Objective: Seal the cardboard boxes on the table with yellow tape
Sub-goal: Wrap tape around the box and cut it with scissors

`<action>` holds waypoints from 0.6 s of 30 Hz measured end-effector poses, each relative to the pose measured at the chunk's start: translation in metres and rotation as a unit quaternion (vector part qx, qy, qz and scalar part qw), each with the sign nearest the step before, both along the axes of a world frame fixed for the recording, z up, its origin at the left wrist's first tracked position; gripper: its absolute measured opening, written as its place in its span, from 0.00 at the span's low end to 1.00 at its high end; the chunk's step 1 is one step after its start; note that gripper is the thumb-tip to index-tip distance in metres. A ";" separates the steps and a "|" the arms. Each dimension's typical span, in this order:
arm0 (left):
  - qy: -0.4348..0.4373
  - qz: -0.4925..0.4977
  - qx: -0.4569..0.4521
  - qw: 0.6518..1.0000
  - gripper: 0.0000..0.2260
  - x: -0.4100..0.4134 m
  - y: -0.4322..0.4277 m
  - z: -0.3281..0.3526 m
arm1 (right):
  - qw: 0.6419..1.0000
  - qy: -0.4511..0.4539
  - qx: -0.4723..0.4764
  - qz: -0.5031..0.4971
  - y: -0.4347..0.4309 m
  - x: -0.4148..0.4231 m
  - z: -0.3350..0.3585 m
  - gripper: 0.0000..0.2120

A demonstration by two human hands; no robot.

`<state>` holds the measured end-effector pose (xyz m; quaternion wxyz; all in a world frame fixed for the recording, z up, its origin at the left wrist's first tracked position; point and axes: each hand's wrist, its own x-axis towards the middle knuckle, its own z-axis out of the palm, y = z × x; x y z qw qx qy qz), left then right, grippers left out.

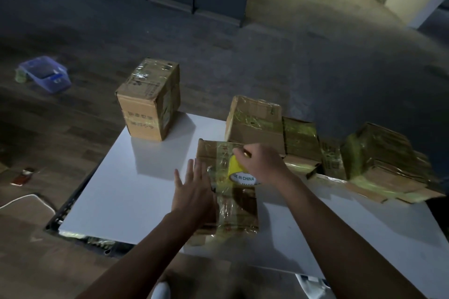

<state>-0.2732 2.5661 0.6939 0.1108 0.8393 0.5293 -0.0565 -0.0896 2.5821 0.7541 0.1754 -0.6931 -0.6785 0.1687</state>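
Dim room, white counter (136, 192): your left hand (194, 192) lies flat on the near box (239, 211), your right hand (260, 161) grips the yellow tape roll (239, 173) on its top; the other boxes (255, 121) look taped already, so little seems left.

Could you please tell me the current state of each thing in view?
Front box: closed, lying flat, partly taped.
Tape roll: held on the front box.
Left hand: flat, pressing the front box.
Right hand: curled round the tape roll.
Tall box: upright, taped shut.
Blue tub: tilted.
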 end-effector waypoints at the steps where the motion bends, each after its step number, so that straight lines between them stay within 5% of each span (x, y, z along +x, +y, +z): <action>1: -0.017 -0.018 0.005 1.000 0.33 0.004 -0.001 -0.002 | 1.000 0.002 0.006 -0.004 0.000 0.000 -0.001 0.25; 5: -0.089 -0.043 0.028 0.995 0.33 0.015 -0.006 -0.016 | 0.999 0.050 0.001 -0.005 -0.007 0.007 -0.003 0.24; 10: -0.089 -0.056 0.044 0.993 0.38 0.012 0.000 -0.020 | 0.971 0.230 -0.018 -0.055 -0.023 0.022 -0.017 0.29; 18: -0.081 -0.054 0.025 0.995 0.41 0.007 0.001 -0.018 | 0.998 0.022 -0.010 -0.053 -0.025 0.049 0.000 0.24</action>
